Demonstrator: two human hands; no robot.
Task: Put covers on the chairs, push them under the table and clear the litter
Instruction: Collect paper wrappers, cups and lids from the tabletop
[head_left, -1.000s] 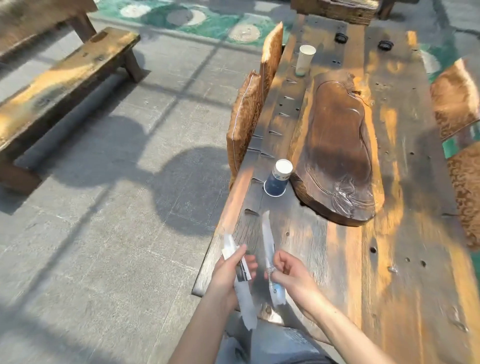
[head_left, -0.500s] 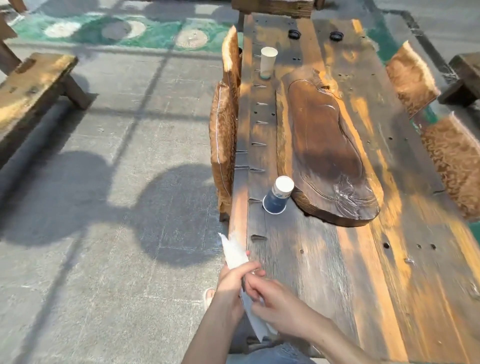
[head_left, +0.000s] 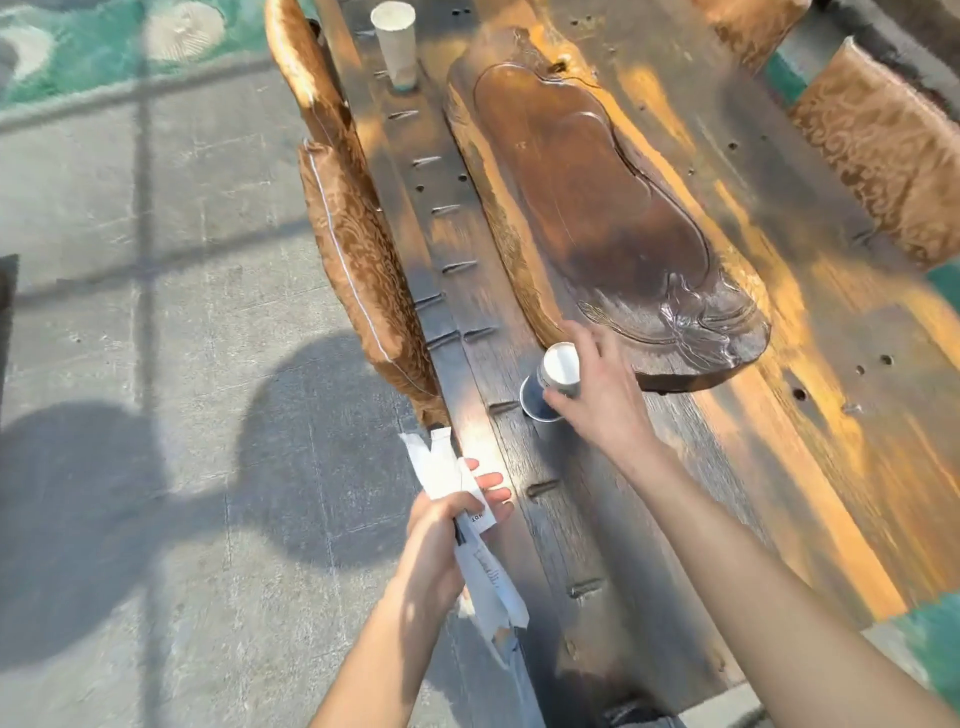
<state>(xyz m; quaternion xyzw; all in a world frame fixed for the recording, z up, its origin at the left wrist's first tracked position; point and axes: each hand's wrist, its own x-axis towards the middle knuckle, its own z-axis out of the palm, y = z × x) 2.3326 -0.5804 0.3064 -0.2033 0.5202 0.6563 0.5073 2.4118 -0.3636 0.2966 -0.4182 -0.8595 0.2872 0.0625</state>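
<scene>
My left hand (head_left: 449, 525) is shut on two long white paper wrappers (head_left: 441, 467), held over the near left edge of the long wooden table (head_left: 810, 467). My right hand (head_left: 597, 389) reaches forward and its fingers wrap around a blue and white paper cup (head_left: 555, 376) that stands upside down on the table beside the carved wooden tray (head_left: 597, 208). A second, pale paper cup (head_left: 396, 44) stands upside down farther along the left side. Two chairs with brown patterned covers (head_left: 363, 270) are pushed in at the left edge, and covered chairs (head_left: 883, 150) sit at the right.
Grey paved floor lies to the left of the table, with large round shadows. A green painted strip with pale circles runs along the far left. The table's near end is just ahead of my forearms.
My right hand let go of the wrappers, now both in my left hand, and moved forward to close on the blue cup. The view has moved closer to the table.
</scene>
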